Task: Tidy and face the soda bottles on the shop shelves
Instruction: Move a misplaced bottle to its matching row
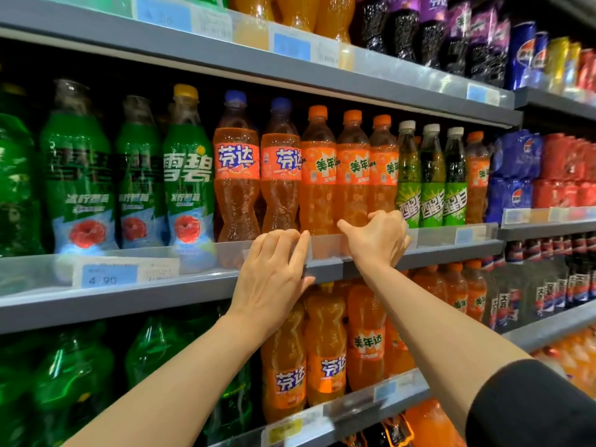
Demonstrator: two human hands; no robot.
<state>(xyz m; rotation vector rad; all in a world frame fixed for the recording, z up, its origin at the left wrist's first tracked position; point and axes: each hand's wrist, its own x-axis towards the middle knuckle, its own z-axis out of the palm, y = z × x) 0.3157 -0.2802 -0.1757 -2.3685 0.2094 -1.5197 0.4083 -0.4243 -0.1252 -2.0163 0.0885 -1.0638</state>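
Note:
Soda bottles fill the middle shelf (451, 250): green bottles on the left, two orange blue-capped bottles (237, 169), three orange-capped bottles (317, 169), then dark green-labelled bottles (432, 175). My right hand (377, 240) reaches over the shelf's clear front rail and grips the base of the middle orange-capped bottle (353, 169), thumb stretched left, fingers curled to the right. My left hand (274, 272) holds the clear rail (200, 259) below the second blue-capped bottle, with its fingers hooked over the top and the thumb against the shelf edge. All labels in this row face outward.
The upper shelf (225, 56) carries orange and purple bottles and cans at the right. The lower shelf holds large green bottles (154, 350) and large orange bottles (325, 350). Blue and red can packs (545, 169) stand at the right. A price tag (106, 277) sits in the rail.

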